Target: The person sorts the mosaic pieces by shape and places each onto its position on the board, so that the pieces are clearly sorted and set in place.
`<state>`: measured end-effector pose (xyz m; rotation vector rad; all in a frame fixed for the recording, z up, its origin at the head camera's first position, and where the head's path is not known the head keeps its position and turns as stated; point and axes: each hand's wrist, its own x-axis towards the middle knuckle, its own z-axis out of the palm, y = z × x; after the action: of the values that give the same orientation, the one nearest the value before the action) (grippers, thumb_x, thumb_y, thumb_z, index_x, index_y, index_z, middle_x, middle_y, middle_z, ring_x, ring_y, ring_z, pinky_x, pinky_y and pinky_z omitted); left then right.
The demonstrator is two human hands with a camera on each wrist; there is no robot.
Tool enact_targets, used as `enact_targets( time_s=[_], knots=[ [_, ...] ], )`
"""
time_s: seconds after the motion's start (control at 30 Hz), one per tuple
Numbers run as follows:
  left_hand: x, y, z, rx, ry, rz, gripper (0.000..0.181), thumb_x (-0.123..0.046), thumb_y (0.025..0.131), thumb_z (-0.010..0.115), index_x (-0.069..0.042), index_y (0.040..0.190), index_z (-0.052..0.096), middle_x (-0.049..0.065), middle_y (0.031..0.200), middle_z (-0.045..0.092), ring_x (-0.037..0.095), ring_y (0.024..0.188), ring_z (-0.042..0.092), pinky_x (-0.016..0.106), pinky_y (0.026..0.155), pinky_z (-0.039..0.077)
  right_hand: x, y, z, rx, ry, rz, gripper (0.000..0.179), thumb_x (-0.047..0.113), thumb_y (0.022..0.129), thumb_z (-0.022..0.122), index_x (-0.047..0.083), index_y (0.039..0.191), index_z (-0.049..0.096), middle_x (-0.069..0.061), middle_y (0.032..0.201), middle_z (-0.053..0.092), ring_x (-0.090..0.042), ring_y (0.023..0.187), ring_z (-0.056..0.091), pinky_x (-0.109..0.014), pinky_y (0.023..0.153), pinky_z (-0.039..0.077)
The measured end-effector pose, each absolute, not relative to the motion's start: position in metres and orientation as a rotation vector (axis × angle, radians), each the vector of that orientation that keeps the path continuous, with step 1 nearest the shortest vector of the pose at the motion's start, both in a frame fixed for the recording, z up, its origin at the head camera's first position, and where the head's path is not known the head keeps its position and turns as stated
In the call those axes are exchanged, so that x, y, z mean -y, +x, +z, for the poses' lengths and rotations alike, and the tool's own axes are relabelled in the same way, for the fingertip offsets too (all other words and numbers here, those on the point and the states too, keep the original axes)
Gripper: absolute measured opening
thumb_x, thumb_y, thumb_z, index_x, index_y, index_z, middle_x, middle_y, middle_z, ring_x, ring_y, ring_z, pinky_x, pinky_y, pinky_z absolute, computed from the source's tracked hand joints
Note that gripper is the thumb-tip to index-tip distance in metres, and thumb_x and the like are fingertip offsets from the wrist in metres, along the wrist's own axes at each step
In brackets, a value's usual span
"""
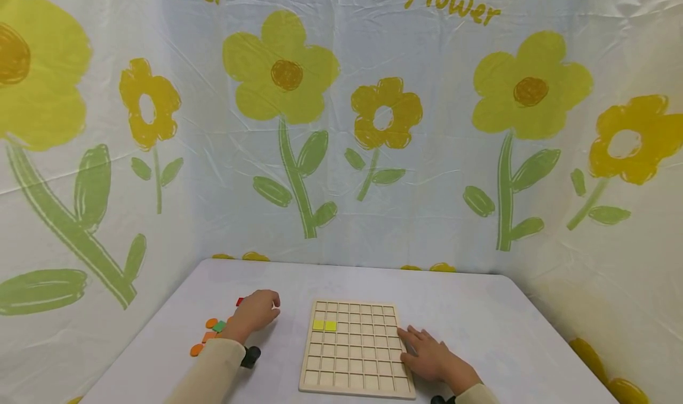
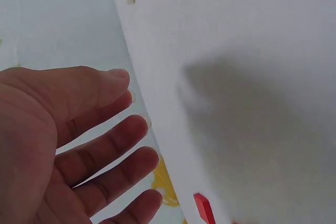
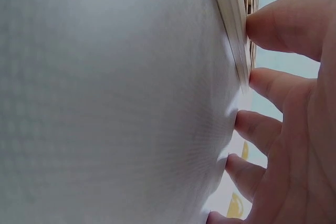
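My left hand point(image 1: 255, 312) hovers above the left part of the table, its fingers loosely bent. In the left wrist view nothing shows between thumb and fingers, and a red piece point(image 2: 203, 208) lies below the fingertips. Beside that hand's wrist are orange discs point(image 1: 197, 350), an orange square point(image 1: 208, 337) and a green piece point(image 1: 219, 326), partly covered by the hand. A wooden grid board point(image 1: 356, 393) lies at the middle, with two yellow squares point(image 1: 331, 326) side by side in its left cells. My right hand point(image 1: 429, 355) touches the board's right edge, fingers extended.
The white table point(image 1: 507, 333) has rounded far corners. Behind and beside it hangs a white cloth point(image 1: 432, 214) printed with yellow flowers. A dark band piece point(image 1: 251, 356) sits on the left wrist.
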<state>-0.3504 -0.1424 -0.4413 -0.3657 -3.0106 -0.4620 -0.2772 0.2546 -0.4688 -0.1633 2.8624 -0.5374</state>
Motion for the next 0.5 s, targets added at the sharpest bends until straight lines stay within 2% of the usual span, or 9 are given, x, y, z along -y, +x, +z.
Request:
enact_targets(
  time_s=[0.23,0.5],
  knots=[
    [0.166,-0.364,-0.447,2.998,-0.307,-0.423,0.010,-0.015,0.085,0.067,-0.008,0.092,0.066,0.003,0.087,0.065,0.018,0.078,0.057,0.044,0.072,0.049,-0.253,-0.277,-0.467,-2.867,-0.150,-0.526,0.057,0.040,0.092,0.057,0.015,0.143,0.047,-0.017,0.151,0.040,-0.048,0.139,0.030,-0.076,0.102,0.020],
    [0.181,-0.369,-0.449,2.995,-0.200,-0.385,0.014,-0.012,0.084,0.066,-0.004,0.095,0.066,0.009,0.096,0.069,0.028,0.087,0.064,0.051,0.076,0.048,-0.252,-0.275,-0.465,-2.852,-0.150,-0.539,0.057,0.039,0.092,0.057,0.015,0.142,0.047,-0.018,0.151,0.040,-0.050,0.139,0.030,-0.077,0.102,0.019]
  ],
)
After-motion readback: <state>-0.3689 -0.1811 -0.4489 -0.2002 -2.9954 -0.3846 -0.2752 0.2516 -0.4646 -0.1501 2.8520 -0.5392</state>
